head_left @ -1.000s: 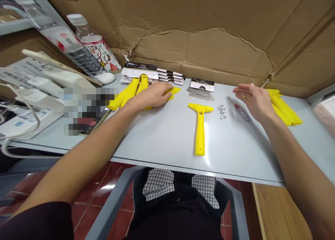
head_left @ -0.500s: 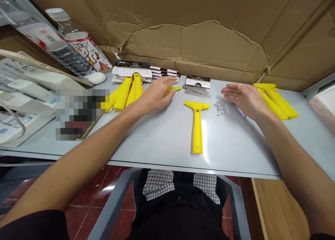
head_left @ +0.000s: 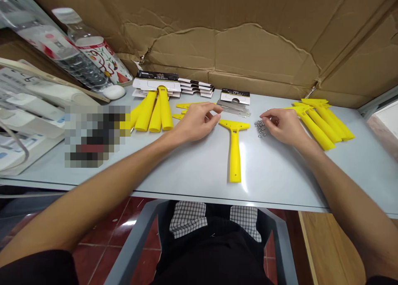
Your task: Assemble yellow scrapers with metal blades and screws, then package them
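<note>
A yellow scraper lies on the table with its wide head pointing away from me. Just left of that head hovers my left hand, its fingers bent, the thumb apart from them and nothing held between. Behind this hand, more yellow scraper parts are partly hidden. My right hand is pinched over the edge of a small pile of screws; whatever its fingertips hold is too small to make out. Flat metal blades lie beyond the scraper, in front of a black-and-white card box.
Several yellow scrapers lie at the right. At the left, yellow handles rest beside folded black-and-white cards. Plastic bottles and a blurred item stand further left. Cardboard walls the back.
My left hand has come right and toward me, uncovering yellow parts behind it. My right hand has gone from stretched fingers to a pinch at the screws, and another scraper shows behind it.
</note>
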Tool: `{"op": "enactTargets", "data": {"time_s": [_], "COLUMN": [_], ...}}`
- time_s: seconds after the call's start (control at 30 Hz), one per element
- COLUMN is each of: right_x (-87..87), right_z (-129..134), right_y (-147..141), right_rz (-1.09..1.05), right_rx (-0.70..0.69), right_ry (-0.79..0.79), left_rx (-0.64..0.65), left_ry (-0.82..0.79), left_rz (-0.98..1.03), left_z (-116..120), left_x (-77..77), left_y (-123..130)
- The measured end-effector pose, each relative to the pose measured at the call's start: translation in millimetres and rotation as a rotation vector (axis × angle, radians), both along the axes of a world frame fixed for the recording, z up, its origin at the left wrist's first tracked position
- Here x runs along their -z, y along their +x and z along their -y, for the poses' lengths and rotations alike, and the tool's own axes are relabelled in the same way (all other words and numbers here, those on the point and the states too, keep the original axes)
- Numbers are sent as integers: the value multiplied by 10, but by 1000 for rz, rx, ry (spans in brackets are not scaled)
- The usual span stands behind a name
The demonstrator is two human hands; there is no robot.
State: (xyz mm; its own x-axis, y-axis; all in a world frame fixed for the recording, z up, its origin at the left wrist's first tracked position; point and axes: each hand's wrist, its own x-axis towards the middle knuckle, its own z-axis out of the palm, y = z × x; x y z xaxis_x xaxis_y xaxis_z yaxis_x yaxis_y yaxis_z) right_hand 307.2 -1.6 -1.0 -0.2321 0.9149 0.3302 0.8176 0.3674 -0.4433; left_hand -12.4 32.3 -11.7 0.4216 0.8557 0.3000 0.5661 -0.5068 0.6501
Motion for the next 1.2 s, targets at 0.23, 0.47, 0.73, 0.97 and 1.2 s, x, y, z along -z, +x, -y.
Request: {"op": "enactTargets", "data": {"time_s": [0.23, 0.47, 0.73, 0.97, 1.2], "right_x": [50, 17, -120, -15, 34], "right_z": [-18, -61, -406, -716, -756], "right_y": [-22, -16, -228, -431, -494], "right_rz": [-401, -496, -39, 66, 135], "right_rx": [100, 120, 33, -28, -60], "right_ry": [-192, -203, -92, -113, -52], "left_rx": [-119, -142, -62, -52, -39], "left_ry": [-442, -469, -386, -409, -415], "left_rz": [587, 590, 293, 274, 289], "left_z": [-99, -92, -81, -93, -97], "left_x": [95, 66, 23, 2, 14], "left_y": [100, 95, 55, 48, 54]}}
